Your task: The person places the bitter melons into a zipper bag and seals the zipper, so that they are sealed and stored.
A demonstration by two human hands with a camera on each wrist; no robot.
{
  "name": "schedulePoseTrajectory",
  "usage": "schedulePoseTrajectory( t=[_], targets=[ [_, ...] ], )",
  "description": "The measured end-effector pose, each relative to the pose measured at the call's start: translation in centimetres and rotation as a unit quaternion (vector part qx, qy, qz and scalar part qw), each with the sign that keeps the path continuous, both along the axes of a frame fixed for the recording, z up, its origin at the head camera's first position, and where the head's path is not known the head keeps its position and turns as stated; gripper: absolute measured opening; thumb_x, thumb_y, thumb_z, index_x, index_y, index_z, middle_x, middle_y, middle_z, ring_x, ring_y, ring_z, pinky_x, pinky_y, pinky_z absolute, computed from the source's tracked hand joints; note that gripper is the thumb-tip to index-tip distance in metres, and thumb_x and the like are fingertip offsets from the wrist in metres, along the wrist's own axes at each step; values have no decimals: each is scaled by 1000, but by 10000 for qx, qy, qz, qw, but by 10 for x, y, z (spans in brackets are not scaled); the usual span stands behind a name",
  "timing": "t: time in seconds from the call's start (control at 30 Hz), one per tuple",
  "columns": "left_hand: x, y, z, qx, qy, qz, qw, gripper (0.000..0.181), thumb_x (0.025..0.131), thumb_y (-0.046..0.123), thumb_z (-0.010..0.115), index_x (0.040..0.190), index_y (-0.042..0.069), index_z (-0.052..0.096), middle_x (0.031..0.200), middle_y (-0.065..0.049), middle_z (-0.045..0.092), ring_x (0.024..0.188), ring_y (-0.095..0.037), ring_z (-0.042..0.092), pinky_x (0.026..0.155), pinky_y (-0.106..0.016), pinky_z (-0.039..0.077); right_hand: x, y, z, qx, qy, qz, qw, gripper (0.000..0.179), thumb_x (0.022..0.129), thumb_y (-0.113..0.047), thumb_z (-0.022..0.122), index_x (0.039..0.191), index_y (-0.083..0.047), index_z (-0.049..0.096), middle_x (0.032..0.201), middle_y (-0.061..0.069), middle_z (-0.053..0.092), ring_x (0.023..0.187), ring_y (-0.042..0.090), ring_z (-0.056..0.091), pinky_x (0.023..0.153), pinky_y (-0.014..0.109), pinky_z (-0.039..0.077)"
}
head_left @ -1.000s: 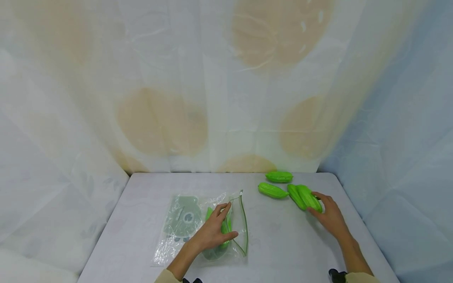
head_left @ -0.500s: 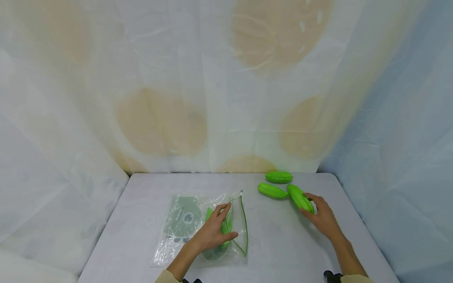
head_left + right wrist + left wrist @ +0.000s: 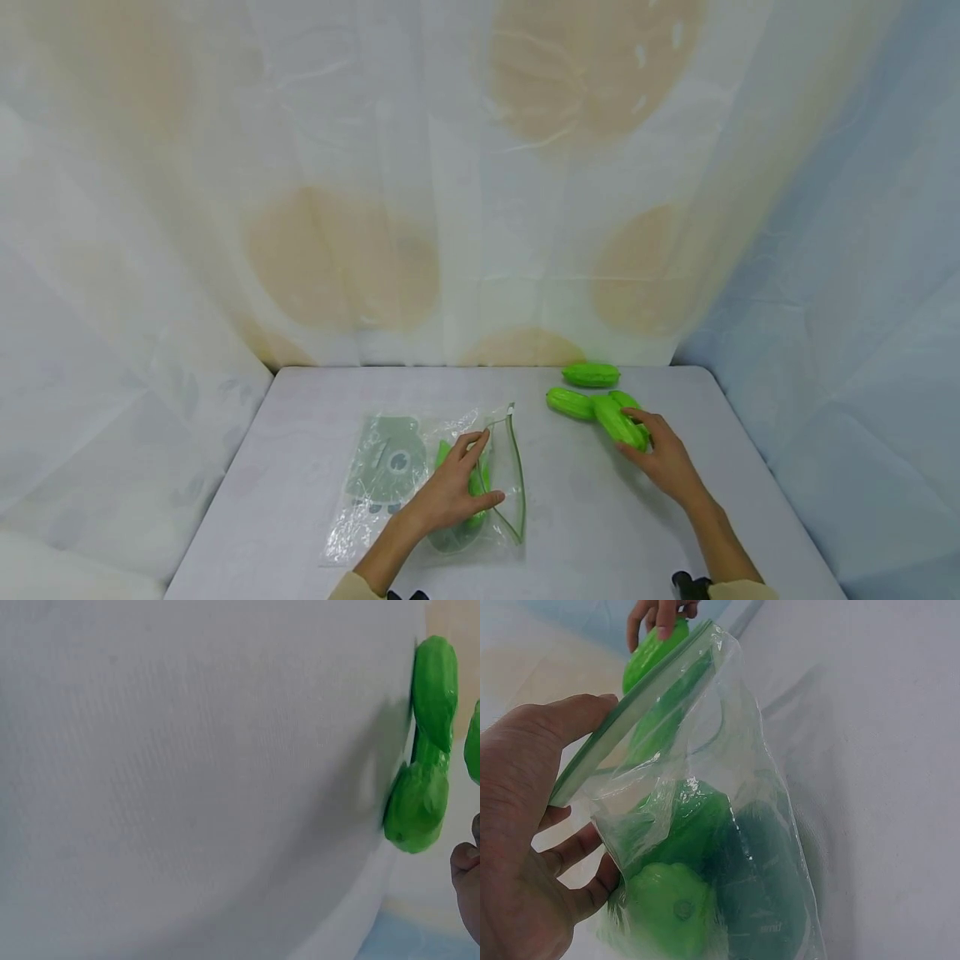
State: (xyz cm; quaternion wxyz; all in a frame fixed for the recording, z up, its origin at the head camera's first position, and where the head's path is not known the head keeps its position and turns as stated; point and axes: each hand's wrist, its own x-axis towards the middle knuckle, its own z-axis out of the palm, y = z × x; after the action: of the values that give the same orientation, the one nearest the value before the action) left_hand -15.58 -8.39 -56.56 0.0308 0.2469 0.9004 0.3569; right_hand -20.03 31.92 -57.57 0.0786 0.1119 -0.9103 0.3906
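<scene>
My left hand (image 3: 448,490) is at the mouth of a clear zip bag (image 3: 769,754) with a green strip. Its thumb and fingers hold the strip, and the mouth gapes. Inside the bag, green ribbed gourds (image 3: 671,907) show through the film. My right hand (image 3: 663,458) grips another bright green gourd (image 3: 618,422) by its near end, above the right side of the table. That gourd overlaps a second gourd (image 3: 626,397) behind it in the head view. In the left wrist view, the right hand and its gourd appear beyond the bag's mouth.
Two more green gourds lie near the far edge, one at the back (image 3: 591,375) and one in front of it (image 3: 568,403). The bag bears a pale green cartoon print (image 3: 386,454). Patterned sheets (image 3: 345,258) hang around the white table (image 3: 315,392).
My right hand has moved left with the gourd, passing over the one behind it and partly covering it. My left hand and the bag have stayed in place.
</scene>
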Motion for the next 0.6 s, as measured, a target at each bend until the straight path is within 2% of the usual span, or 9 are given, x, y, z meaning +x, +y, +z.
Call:
schedulePoseTrajectory(
  t=[0.27, 0.4, 0.6],
  targets=[
    [0, 1, 1, -39, -20, -21, 10000, 98, 89, 51, 72, 162, 10, 20, 158, -2, 26, 137, -29, 45, 102, -49, 47, 0, -8, -2, 5, -49, 50, 10000, 63, 89, -31, 78, 144, -16, 51, 129, 12, 54, 124, 32, 50, 101, 56, 39],
    [0, 1, 3, -16, -60, -2, 10000, 97, 89, 49, 73, 162, 11, 20, 158, -2, 27, 139, -29, 43, 103, -50, 46, 0, -13, -3, -51, -112, 127, 9998, 64, 89, -29, 78, 145, -16, 51, 137, 13, 52, 132, 36, 46, 105, 60, 36],
    [0, 0, 3, -26, -30, 10, 10000, 98, 89, 50, 73, 162, 11, 21, 158, -1, 27, 139, -28, 43, 104, -49, 46, 1, -20, -2, -41, -205, 152, 9997, 65, 89, -35, 78, 146, -19, 50, 143, 12, 51, 137, 38, 42, 108, 62, 33]
  ],
)
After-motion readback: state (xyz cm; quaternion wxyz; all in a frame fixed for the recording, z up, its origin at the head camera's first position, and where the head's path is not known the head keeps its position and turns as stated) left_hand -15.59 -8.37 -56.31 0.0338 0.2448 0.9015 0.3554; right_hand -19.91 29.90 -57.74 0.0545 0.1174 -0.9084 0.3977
